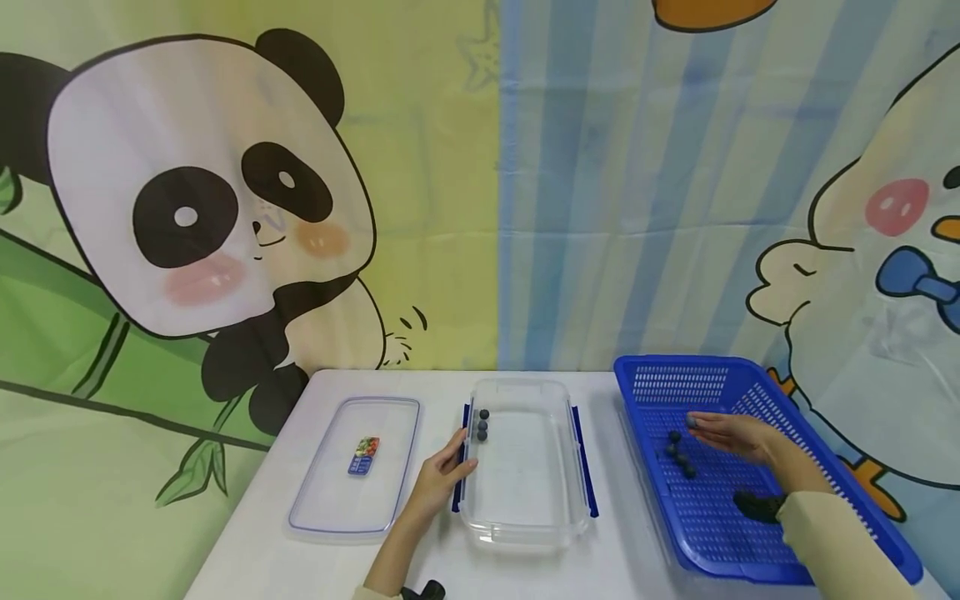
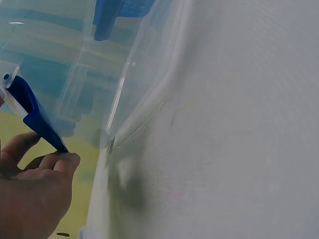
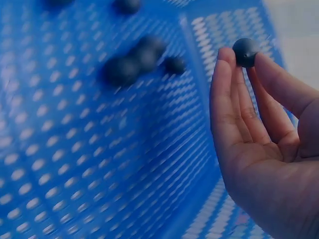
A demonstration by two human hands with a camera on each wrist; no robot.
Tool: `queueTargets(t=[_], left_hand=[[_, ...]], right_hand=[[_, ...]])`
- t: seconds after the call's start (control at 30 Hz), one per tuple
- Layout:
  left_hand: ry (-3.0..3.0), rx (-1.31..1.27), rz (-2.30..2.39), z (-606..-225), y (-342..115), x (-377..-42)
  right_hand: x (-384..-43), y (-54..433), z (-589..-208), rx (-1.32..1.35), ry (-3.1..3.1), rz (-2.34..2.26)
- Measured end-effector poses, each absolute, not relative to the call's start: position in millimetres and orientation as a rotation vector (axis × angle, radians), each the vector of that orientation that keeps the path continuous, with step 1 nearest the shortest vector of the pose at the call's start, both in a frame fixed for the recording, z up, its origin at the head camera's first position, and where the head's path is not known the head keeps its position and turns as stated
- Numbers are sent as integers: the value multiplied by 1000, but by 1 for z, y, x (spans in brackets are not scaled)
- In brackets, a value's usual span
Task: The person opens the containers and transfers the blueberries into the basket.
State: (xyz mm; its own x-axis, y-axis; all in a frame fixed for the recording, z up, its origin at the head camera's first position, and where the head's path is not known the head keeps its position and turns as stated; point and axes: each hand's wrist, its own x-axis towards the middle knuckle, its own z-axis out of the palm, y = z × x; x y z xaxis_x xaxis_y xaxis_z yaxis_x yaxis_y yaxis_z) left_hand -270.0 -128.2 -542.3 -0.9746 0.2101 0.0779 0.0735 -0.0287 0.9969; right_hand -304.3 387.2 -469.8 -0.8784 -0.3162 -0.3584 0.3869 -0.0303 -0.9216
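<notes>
My right hand [image 1: 738, 437] is over the blue perforated basket [image 1: 720, 546], pinching one dark blueberry [image 3: 245, 52] between thumb and fingertips. Several more blueberries [image 1: 681, 459] lie on the basket's floor; they look blurred in the right wrist view. With my left hand [image 1: 435, 479] I hold the left side of a clear plastic container [image 1: 525, 533], thumb near its rim. In the left wrist view the fingertips touch the blue side latch [image 2: 42, 127], which hangs unfastened. A short row of blueberries [image 1: 482, 435] sits inside the container along its left wall.
A clear lid [image 1: 322, 496] with a colourful label [image 1: 363, 457] lies flat on the white table [image 1: 255, 558], left of the container. Another blue latch [image 1: 585, 462] sticks out on the container's right side. Behind the table hangs a cartoon-printed curtain [image 1: 555, 208].
</notes>
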Motion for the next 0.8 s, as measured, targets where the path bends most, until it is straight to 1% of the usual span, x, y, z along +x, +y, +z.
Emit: queueTargets(t=[0.1, 0.17, 0.3, 0.4, 0.53, 0.63, 0.8], left_hand=[[2117, 316, 2159, -541, -129, -270], [2115, 317, 2144, -534, -129, -267], [2121, 316, 2115, -517, -129, -260], [2132, 315, 2110, -512, -129, -257], [2133, 316, 2112, -512, -128, -257], [2116, 314, 2124, -516, -129, -260], [2101, 296, 2153, -533, -129, -268]], right_hand=[[-301, 394, -483, 141, 1840, -1906], [-299, 398, -489, 178, 1866, -1876], [-297, 406, -494, 175, 1873, -1851], [-296, 409, -493, 164, 1881, -1858], [-295, 407, -488, 170, 1839, -1911], [-297, 399, -480, 120, 1769, -1948], [-304, 367, -456, -14, 1698, -1969]])
